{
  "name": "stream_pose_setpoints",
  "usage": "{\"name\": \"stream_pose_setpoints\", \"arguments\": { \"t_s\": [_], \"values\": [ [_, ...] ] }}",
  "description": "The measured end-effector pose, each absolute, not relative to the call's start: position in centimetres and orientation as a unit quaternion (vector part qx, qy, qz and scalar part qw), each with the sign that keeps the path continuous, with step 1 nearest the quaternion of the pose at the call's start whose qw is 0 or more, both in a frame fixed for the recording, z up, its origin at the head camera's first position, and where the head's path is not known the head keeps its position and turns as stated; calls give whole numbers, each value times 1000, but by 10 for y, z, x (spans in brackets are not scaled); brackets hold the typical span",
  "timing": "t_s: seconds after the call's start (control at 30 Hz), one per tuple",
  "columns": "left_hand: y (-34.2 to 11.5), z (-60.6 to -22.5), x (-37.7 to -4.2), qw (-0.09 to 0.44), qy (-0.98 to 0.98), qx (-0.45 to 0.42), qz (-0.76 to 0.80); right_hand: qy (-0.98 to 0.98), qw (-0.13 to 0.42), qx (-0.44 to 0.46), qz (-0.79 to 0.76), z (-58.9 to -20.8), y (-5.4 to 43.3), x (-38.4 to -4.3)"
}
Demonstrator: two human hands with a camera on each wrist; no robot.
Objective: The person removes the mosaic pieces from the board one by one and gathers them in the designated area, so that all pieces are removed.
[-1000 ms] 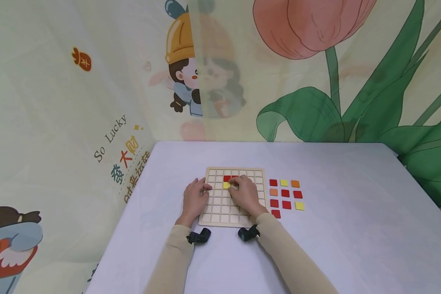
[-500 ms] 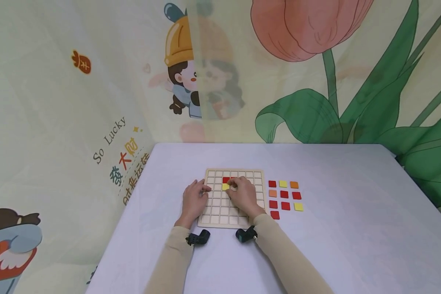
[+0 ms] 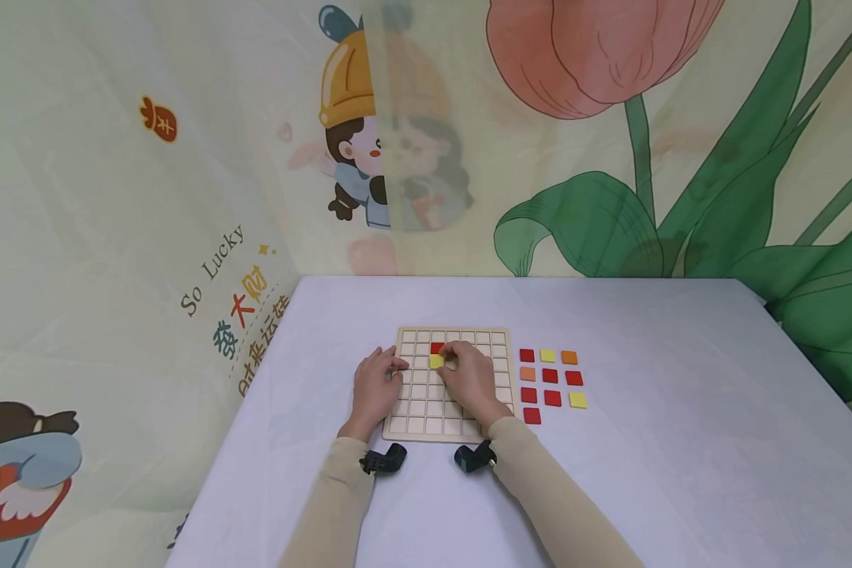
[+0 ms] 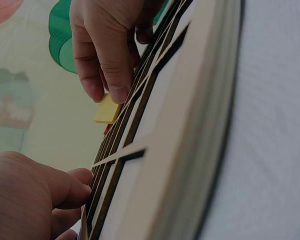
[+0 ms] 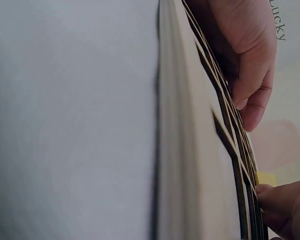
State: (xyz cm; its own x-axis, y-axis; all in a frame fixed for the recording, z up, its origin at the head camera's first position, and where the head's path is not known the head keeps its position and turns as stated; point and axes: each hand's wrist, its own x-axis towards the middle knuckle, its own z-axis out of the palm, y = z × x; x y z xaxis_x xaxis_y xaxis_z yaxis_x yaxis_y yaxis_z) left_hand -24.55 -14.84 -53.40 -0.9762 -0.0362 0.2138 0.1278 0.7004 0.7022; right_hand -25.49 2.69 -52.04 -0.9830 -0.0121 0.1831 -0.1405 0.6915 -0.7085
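Observation:
A wooden grid board lies on the table with small square cells. My right hand is over its upper middle, thumb and forefinger pinching a yellow tile. In the left wrist view this yellow tile stands up a little from the grid beneath the right hand's fingertips. Just above it a red tile sits in a cell. My left hand rests along the board's left edge, its thumb on the rim and its fingers loosely extended. The cells under my right palm are hidden.
Right of the board, loose tiles lie in rows: several red tiles, two yellow tiles and two orange tiles. A white cloth covers the table. A printed curtain hangs behind it.
My right fingers have shifted slightly left over the board, now covering a second red tile that showed earlier. The left hand stays at the board's edge.

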Motion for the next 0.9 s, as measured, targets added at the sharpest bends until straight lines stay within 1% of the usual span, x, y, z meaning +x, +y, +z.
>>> {"name": "stream_pose_setpoints", "arguments": {
  "t_s": [0.43, 0.73, 0.9],
  "values": [
    [-148, -533, -247, 105, -917, -25, -384, -904, 69, 75, 414, -518, 28, -255],
    [-148, -533, -245, 97, -919, -19, -383, -906, 41, 66, 415, -518, 30, -254],
    [-149, -533, -245, 99, -918, -22, -383, -903, 48, 64, 422, -514, 35, -251]
  ]
}}
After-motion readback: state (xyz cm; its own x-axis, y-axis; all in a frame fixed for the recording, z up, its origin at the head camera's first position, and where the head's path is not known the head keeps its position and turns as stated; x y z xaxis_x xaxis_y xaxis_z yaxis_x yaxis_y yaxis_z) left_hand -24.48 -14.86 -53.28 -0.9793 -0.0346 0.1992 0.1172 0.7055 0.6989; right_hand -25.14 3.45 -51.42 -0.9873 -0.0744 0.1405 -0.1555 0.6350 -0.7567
